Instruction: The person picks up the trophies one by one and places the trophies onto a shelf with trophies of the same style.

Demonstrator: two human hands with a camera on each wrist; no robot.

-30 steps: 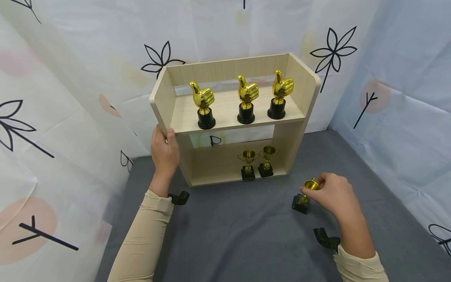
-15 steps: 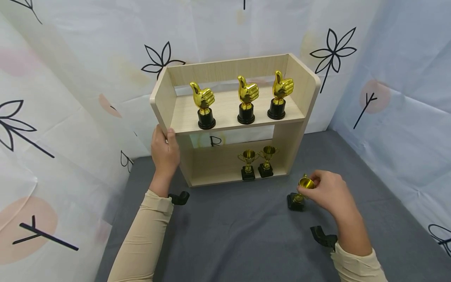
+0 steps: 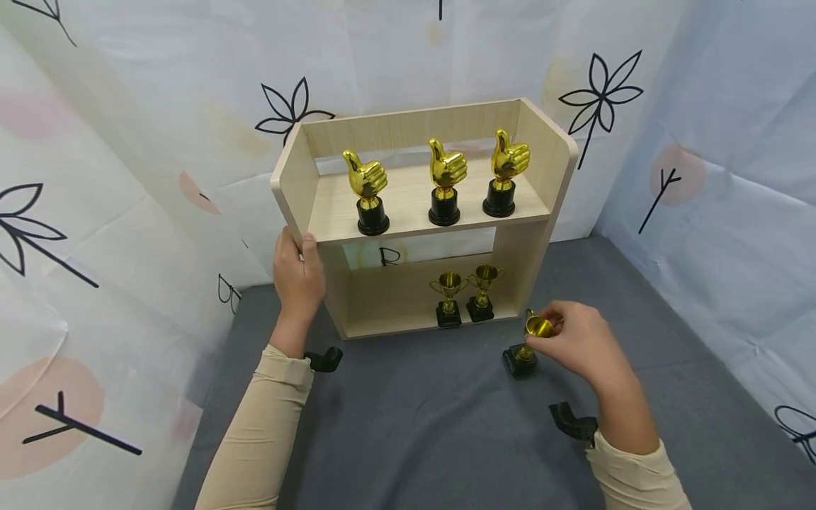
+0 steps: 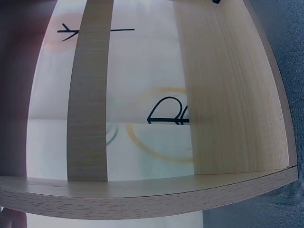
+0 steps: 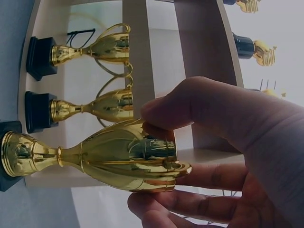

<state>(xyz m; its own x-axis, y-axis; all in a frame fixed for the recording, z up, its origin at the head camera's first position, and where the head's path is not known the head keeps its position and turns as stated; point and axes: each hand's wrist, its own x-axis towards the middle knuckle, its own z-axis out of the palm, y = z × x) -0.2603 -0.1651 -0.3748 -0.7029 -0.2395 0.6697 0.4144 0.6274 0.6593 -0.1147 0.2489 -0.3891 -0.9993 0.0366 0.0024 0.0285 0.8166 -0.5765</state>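
Observation:
My right hand [image 3: 576, 340] pinches a gold trophy cup [image 5: 128, 154] near its rim, thumb on one side and fingers on the other. Its black square base [image 3: 520, 360] hangs tilted in front of the shelf's lower right corner. With my left hand [image 3: 298, 276] I grip the left side panel of a pale wooden two-tier shelf [image 3: 408, 230]. Two matching trophy cups stand close together on the lower tier, one cup [image 3: 449, 297] left of the other cup [image 3: 483, 292]. In the left wrist view the shelf's side edge [image 4: 142, 204] fills the lower part, and the hand is mostly out of sight.
On the upper tier stand three gold thumbs-up trophies: a left one [image 3: 367, 191], a middle one [image 3: 446, 180] and a right one [image 3: 506, 173]. Grey cloth [image 3: 414, 418] covers the table. Patterned white fabric [image 3: 395, 42] hangs behind and along both sides.
My right hand has carried the trophy cup leftward and slightly farther away, closer to the shelf. The left hand keeps its grip on the side panel.

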